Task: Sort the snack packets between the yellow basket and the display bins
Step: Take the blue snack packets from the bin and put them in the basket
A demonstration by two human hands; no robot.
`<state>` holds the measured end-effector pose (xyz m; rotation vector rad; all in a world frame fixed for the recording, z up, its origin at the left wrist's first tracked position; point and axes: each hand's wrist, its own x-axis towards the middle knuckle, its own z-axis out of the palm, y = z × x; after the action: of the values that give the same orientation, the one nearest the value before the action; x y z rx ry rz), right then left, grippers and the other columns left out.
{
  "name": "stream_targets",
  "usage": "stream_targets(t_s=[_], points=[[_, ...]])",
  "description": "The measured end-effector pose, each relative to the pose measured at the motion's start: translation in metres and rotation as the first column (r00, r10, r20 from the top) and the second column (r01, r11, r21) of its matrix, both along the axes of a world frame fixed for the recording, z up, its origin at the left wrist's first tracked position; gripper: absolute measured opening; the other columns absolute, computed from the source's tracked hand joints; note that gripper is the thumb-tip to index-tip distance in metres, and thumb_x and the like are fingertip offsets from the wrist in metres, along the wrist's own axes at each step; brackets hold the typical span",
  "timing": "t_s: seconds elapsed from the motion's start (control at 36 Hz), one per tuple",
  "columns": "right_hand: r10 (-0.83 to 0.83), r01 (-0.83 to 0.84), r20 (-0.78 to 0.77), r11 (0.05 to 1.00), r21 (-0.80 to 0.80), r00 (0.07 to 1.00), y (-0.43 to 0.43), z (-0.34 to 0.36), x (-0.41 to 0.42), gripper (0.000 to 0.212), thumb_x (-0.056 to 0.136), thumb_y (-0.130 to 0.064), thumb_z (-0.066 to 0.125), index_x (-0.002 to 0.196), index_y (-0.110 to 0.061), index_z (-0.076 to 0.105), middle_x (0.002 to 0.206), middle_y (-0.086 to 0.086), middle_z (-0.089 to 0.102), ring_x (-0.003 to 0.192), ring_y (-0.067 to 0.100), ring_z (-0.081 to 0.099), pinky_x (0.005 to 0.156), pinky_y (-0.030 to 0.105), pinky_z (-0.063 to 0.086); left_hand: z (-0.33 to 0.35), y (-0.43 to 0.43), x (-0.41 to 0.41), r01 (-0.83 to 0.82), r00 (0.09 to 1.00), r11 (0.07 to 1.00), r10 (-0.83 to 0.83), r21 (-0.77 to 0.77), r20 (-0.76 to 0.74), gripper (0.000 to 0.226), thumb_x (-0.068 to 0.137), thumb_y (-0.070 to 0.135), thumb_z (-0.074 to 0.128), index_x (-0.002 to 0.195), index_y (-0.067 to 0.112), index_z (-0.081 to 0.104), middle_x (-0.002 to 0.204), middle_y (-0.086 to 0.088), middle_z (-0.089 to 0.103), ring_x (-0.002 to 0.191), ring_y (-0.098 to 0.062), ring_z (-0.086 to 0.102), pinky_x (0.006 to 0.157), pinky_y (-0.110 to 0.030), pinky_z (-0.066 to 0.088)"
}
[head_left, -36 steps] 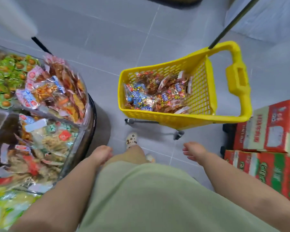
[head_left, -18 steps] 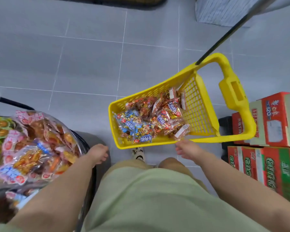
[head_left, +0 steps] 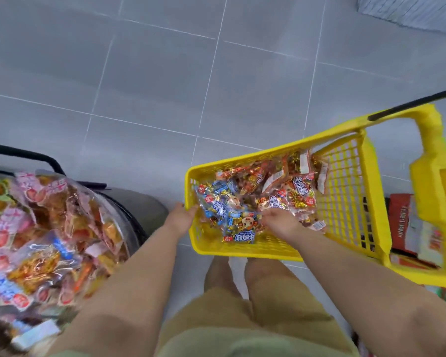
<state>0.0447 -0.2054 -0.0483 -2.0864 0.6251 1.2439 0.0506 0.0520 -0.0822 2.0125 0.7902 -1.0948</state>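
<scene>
Snack packets (head_left: 258, 199) lie heaped inside the yellow basket (head_left: 242, 249), which stands on the floor at about one o'clock from the person's body. The heap's long axis runs across the basket floor from eight o'clock to two o'clock. Blue-wrapped ones sit at the near-left end and red-and-gold ones towards the far right. The right hand (head_left: 281, 224) is down inside the basket, resting on the middle of the heap with its fingers pointing to nine o'clock. They touch the blue-labelled packet (head_left: 242, 235), the nearest one, but motion blur hides whether they have pinched anything. The left hand (head_left: 180, 217) is at the basket's near-left corner, touching the rim from outside. I cannot tell whether its fingers curl over the rim or only lie against it. The right hand is plainly the nearer to the packets, while the left is the nearer to the display bins (head_left: 119, 215), which lie well apart at nine to ten o'clock and are already full of bagged snacks. The coming move probably turns on that: a lift by the right hand, then a carry leftwards across the body. The tall handle (head_left: 433, 181) at three o'clock stays out of that path.
</scene>
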Motion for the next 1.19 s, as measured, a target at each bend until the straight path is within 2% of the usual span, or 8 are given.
stream_targets(t_s=[0.25,0.53,0.67,0.83,0.92,1.03,1.11,1.19], points=[[0.4,-0.386,0.146,0.915,-0.118,0.905,0.006,-0.056,0.0,0.052,0.083,-0.031,0.068,0.131,-0.019,0.05,0.13,0.005,0.047,0.12,0.023,0.045,0.102,0.031,0.038,-0.047,-0.018,-0.01,-0.291,0.94,0.956,0.294,-0.042,0.171,0.04,0.103,0.031,0.038,0.13,0.003,0.051,0.128,-0.017,0.058,0.119,-0.032,0.053,0.085,-0.026,0.036],[0.647,-0.621,0.156,0.761,-0.186,0.746,0.006,-0.066,0.009,0.061,0.077,-0.044,0.069,0.129,-0.024,0.044,0.122,0.004,0.049,0.117,0.026,0.039,0.097,0.036,0.037,-0.047,-0.02,-0.004,-0.246,0.942,0.962,0.266,-0.117,0.206,0.04,0.104,0.029,0.037,0.133,0.007,0.05,0.13,-0.015,0.058,0.121,-0.031,0.053,0.104,-0.04,0.041],[0.705,-0.686,0.233,0.707,-0.169,0.669,0.006,-0.066,0.011,0.035,0.082,-0.043,0.066,0.104,-0.022,0.049,0.103,-0.001,0.036,0.102,0.022,0.036,0.083,0.034,0.035,-0.045,-0.02,-0.005,-0.251,0.941,0.962,0.269,-0.111,0.205,0.04,0.103,0.03,0.036,0.134,0.008,0.049,0.131,-0.014,0.058,0.121,-0.031,0.053,0.103,-0.04,0.041],[0.558,-0.596,0.242,0.793,0.126,0.794,0.001,-0.051,0.009,0.031,0.086,-0.029,0.067,0.088,-0.021,0.037,0.074,0.0,0.047,0.071,0.021,0.047,0.059,0.031,0.034,-0.041,-0.019,-0.006,-0.3,0.936,0.946,0.317,-0.123,0.156,0.049,0.099,0.045,0.04,0.135,0.013,0.048,0.13,-0.009,0.058,0.12,-0.029,0.054,0.096,-0.032,0.041],[0.123,-0.194,0.216,0.918,0.346,0.969,0.002,-0.036,0.011,0.029,0.084,-0.024,0.07,0.101,-0.024,0.048,0.085,0.003,0.062,0.073,0.014,0.057,0.065,0.03,0.046,-0.028,-0.022,-0.01,-0.395,0.89,0.917,0.396,-0.055,0.225,0.063,0.095,0.051,0.046,0.144,0.014,0.035,0.142,-0.009,0.047,0.129,-0.027,0.046,0.104,-0.034,0.037],[-0.278,0.222,0.011,0.789,0.572,0.961,0.017,-0.025,0.016,0.033,0.085,-0.015,0.068,0.112,-0.029,0.054,0.099,-0.011,0.072,0.093,0.005,0.066,0.078,0.024,0.053,-0.003,-0.029,-0.014,-0.497,0.74,0.858,0.496,-0.126,0.455,0.035,0.097,0.034,0.051,0.124,0.011,0.056,0.117,0.001,0.062,0.105,-0.013,0.057,0.084,-0.004,0.039],[-0.411,0.39,-0.104,0.711,0.584,0.906,0.045,-0.017,0.019,0.053,0.085,-0.023,0.069,0.132,-0.021,0.047,0.13,0.007,0.058,0.12,0.023,0.055,0.1,0.052,0.043,0.01,-0.029,-0.016,-0.474,0.752,0.844,0.536,-0.25,0.383,0.016,0.098,0.029,0.05,0.097,0.022,0.065,0.089,0.015,0.064,0.08,0.005,0.059,0.066,-0.007,0.044],[-0.408,0.403,-0.144,0.671,0.622,0.902,0.072,-0.018,0.017,0.024,0.09,-0.02,0.062,0.114,-0.023,0.057,0.114,-0.002,0.064,0.108,0.015,0.059,0.095,0.044,0.045,0.017,-0.022,-0.022,-0.449,0.767,0.776,0.589,-0.444,0.254,0.007,0.093,0.02,0.06,0.096,0.024,0.065,0.094,0.006,0.071,0.084,-0.006,0.067,0.075,-0.019,0.053]])
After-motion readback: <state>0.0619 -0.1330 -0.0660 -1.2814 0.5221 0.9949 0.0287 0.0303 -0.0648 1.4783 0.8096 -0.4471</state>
